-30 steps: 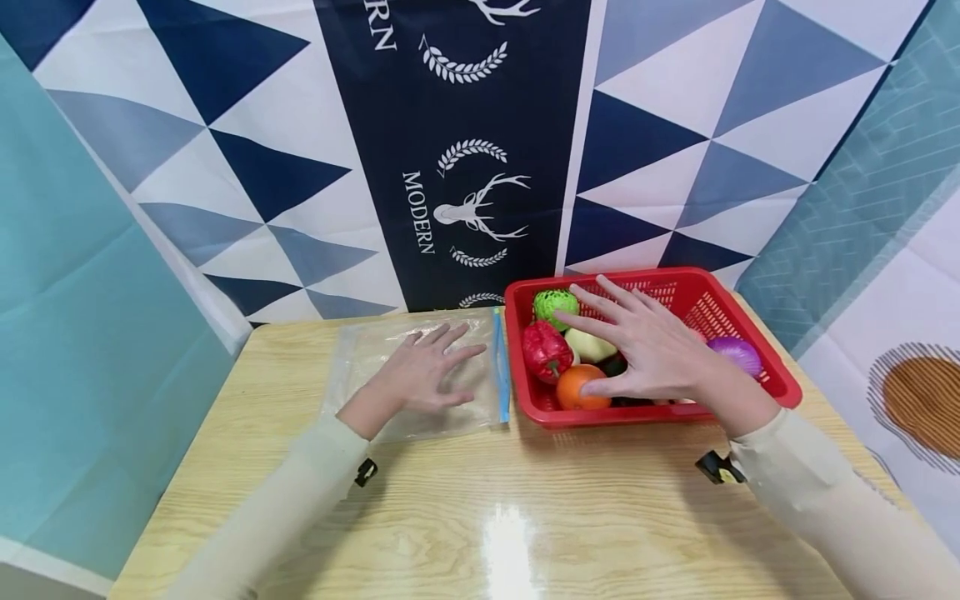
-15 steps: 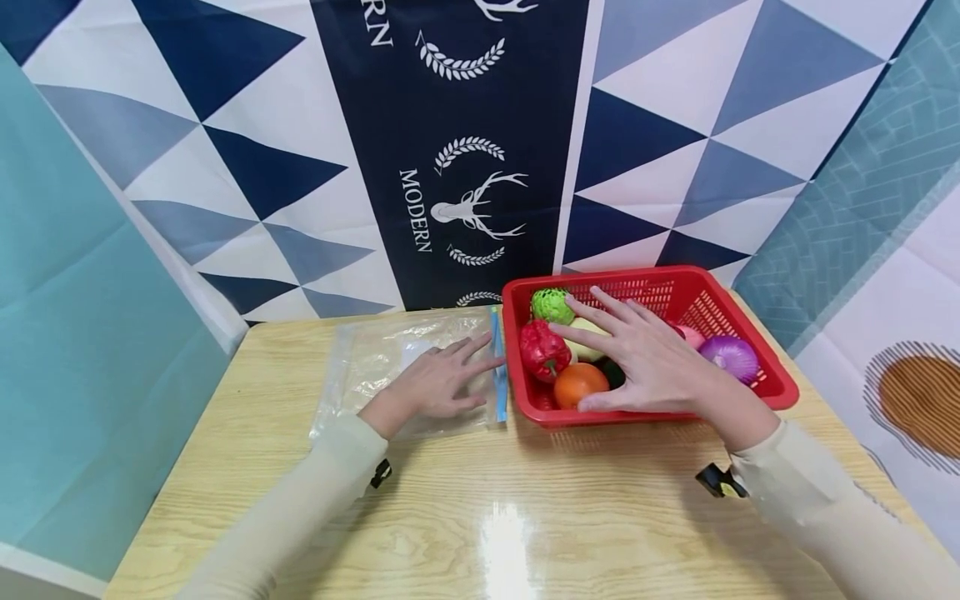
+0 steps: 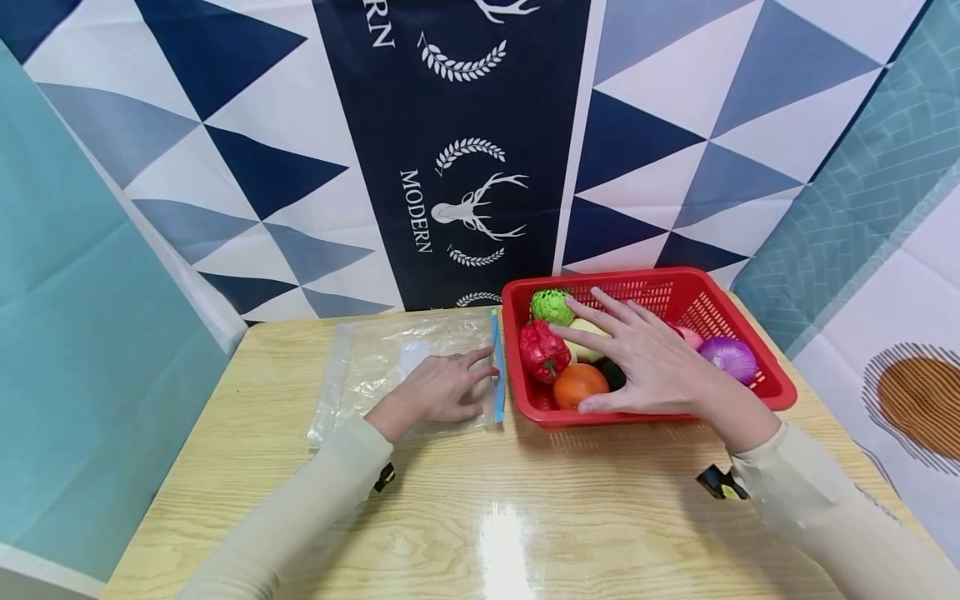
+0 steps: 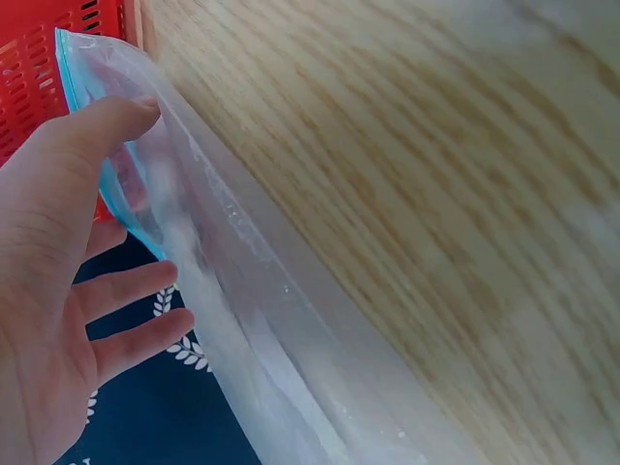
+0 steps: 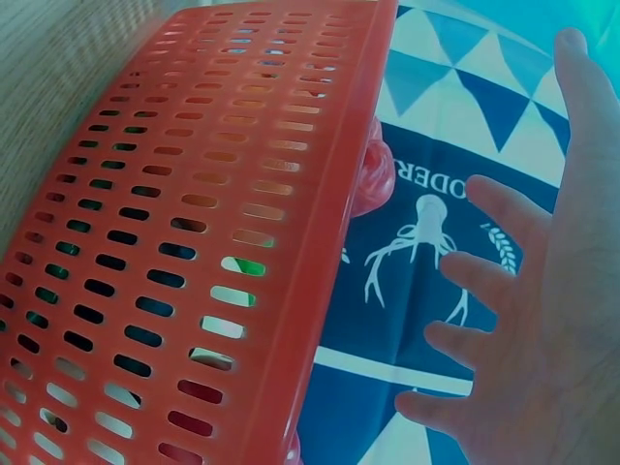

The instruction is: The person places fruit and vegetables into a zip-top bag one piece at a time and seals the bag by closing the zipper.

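Note:
In the head view, my left hand [image 3: 442, 387] is over a clear zip bag [image 3: 367, 367] lying flat on the table, its fingertips near the blue zip strip [image 3: 499, 375]. The left wrist view shows the thumb at the bag [image 4: 262, 320] by its mouth, fingers loosely bent and apart; whether they touch the film I cannot tell. My right hand [image 3: 652, 358] hovers with spread fingers above a red basket [image 3: 757, 400], holding nothing. Inside lie a red bell pepper [image 3: 543, 350], an orange [image 3: 580, 386], a green ball-shaped item [image 3: 552, 307], a pale yellow item [image 3: 588, 337] and a purple onion [image 3: 730, 360].
The wooden table [image 3: 420, 533] extends in front of both arms. A patterned cloth wall [image 3: 480, 100] rises behind the bag and basket. The basket stands right beside the zip strip, and its right end is near the table's right edge.
My left hand has moved right and down onto the bag by the zip strip, its fingers bending more. My right hand has shifted slightly over the basket, then stayed there.

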`<state>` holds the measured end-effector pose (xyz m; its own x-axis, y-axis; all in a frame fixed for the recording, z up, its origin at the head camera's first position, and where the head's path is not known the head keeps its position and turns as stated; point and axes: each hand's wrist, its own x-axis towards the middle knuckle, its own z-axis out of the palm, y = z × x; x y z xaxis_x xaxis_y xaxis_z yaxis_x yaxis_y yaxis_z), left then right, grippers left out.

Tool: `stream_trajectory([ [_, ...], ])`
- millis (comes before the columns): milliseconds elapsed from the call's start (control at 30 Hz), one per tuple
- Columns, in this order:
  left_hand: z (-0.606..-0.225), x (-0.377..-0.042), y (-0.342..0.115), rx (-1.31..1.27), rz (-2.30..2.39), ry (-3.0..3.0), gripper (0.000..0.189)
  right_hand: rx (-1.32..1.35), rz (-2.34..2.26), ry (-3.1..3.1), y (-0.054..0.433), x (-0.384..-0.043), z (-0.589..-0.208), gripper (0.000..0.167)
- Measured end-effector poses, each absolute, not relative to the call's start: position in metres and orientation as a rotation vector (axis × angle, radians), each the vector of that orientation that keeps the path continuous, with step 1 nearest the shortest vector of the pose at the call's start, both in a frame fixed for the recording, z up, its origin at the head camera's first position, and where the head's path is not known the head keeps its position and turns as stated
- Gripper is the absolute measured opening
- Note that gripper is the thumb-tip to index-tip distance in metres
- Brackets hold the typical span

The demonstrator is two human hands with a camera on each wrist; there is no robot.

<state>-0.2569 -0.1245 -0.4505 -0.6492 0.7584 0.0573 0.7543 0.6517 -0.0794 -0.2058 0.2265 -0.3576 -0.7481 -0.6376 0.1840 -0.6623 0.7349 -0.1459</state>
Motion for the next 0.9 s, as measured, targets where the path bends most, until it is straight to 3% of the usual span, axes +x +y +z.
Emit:
stream_trajectory([
  [400,-0.450,-0.255,-0.123,-1.139,0.046,-2.623,0.016,1.042,0.316,-2.811,0.227,-0.206,-0.352,0.100],
  [900,-0.429,-0.248,-0.142,-1.039,-0.039,-2.491,0.009,1.080,0.380,-2.730,0.226,-0.209,-0.348,0.100],
])
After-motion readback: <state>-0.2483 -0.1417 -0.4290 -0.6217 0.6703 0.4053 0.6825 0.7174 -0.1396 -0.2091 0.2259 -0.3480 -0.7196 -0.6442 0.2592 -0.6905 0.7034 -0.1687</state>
